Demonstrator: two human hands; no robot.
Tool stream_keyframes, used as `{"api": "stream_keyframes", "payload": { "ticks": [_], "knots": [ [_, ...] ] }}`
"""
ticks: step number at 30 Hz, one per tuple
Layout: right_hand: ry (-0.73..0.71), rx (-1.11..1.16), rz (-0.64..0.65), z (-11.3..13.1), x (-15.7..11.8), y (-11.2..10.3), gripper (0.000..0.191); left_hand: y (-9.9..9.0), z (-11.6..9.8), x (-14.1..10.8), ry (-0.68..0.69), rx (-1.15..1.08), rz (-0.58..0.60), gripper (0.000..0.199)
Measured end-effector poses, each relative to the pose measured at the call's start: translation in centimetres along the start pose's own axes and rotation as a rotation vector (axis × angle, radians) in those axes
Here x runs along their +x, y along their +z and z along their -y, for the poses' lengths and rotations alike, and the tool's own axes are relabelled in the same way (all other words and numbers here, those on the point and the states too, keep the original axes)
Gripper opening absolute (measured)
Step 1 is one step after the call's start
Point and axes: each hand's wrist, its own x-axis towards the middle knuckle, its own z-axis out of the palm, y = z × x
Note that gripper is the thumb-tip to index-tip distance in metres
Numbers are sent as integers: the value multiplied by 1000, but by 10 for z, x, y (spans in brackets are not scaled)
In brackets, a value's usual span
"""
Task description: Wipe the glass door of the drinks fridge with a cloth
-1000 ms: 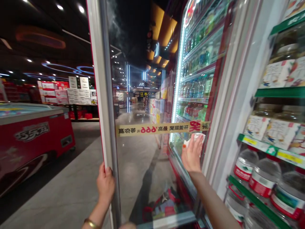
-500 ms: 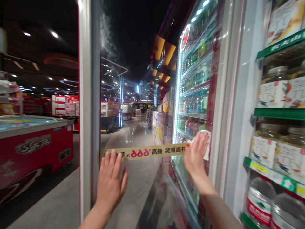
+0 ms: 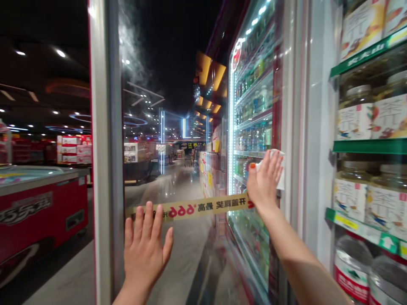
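Observation:
In front of me is a glass door (image 3: 178,250) with a pale metal frame (image 3: 101,169). A yellow sticker strip (image 3: 208,206) with mirrored lettering runs across the glass. My left hand (image 3: 144,250) lies flat on the pane, fingers spread and holding nothing, its fingertips over the strip's left end. Higher up on the right, my right hand (image 3: 263,182) presses a white cloth (image 3: 281,180) against the glass with outstretched fingers, just above the strip's right end. Most of the cloth is hidden beneath the hand.
Close on the right, shelves with green edges (image 3: 369,146) hold large bottles (image 3: 354,195). A lit drinks cooler (image 3: 254,123) appears in or through the glass. On the left stands a red chest freezer (image 3: 41,220), with stacked boxes (image 3: 73,149) behind it.
My right hand has slid upward on the glass with the white cloth. My left hand's fingers have spread wider. The view has shifted, so the door frame sits further left.

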Motion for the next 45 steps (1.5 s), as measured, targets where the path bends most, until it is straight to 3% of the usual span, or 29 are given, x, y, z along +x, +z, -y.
{"api": "stream_keyframes", "payload": {
  "ticks": [1, 4, 5, 6, 7, 10, 11, 12, 14, 17, 18, 19, 20, 21, 22, 23, 25, 27, 30, 31, 32, 34, 37, 39, 40, 44, 45],
  "knots": [
    [-99, 11, 32, 7, -5, 0, 81, 1, 1, 0, -7, -5, 2, 80],
    [-690, 71, 272, 25, -42, -1, 82, 2, 4, -2, -4, 0, 9, 81],
    [-813, 79, 335, 23, -49, -3, 82, 3, 4, -2, 6, 16, 8, 82],
    [-824, 72, 360, 18, -48, -4, 81, 3, 5, -2, 17, 34, 6, 83],
    [-718, 54, 342, 10, -39, -6, 80, 4, 5, -2, 27, 52, 4, 84],
    [-76, 15, 116, -3, 18, -5, 82, 4, 5, -2, 42, 80, 1, 88],
    [24, 19, 62, 1, 32, -3, 82, 4, 5, -2, 39, 84, 3, 88],
    [26, 29, 41, 11, 38, 0, 83, 4, 6, -3, 35, 87, 5, 89],
    [-249, 63, 111, 42, 20, 6, 83, 4, 7, -4, 32, 86, 14, 90],
    [-894, 138, 385, 82, -32, 7, 78, 4, 9, -5, 52, 66, 5, 91],
    [-1019, 151, 452, 88, -39, 6, 75, 4, 9, -5, 52, 59, 3, 90],
    [-1030, 150, 474, 89, -34, 3, 73, 5, 8, -5, 49, 56, 3, 89],
    [-935, 135, 447, 88, -17, 1, 73, 5, 8, -4, 44, 55, 6, 87],
    [-758, 114, 381, 85, 8, -1, 74, 6, 7, -4, 38, 55, 9, 86],
    [-481, 79, 266, 82, 38, -2, 77, 6, 6, -3, 33, 54, 10, 85],
    [-326, 63, 185, 81, 67, -2, 81, 7, 5, -2, 31, 53, 6, 85],
    [-169, 48, 95, 85, 101, 0, 85, 7, 5, -2, 28, 53, -1, 85],
    [-345, 72, 110, 95, 87, 3, 82, 7, 4, -3, 24, 56, -3, 85],
    [-1005, 171, 311, 107, 19, 6, 75, 9, 4, -5, 26, 64, -7, 90],
    [-1173, 182, 382, 110, 3, 6, 74, 10, 4, -5, 19, 68, -12, 92],
    [-1251, 173, 430, 112, -2, 7, 73, 11, 4, -5, 5, 71, -14, 93],
    [-1136, 114, 416, 122, 22, 9, 71, 14, 3, -6, -34, 72, -8, 92],
    [-641, 65, 234, 155, 97, 16, 70, 17, 3, -5, -62, 68, 14, 91],
    [-531, 79, 152, 180, 119, 21, 70, 18, 6, -6, -39, 72, 10, 93],
    [-612, 95, 152, 191, 115, 23, 69, 18, 7, -7, -26, 73, 4, 94],
    [-1398, 166, 356, 203, 63, 27, 58, 20, 13, -14, -9, 36, -44, 105],
    [-1485, 165, 391, 201, 62, 26, 57, 20, 14, -15, -11, 22, -51, 106]
  ]
}}
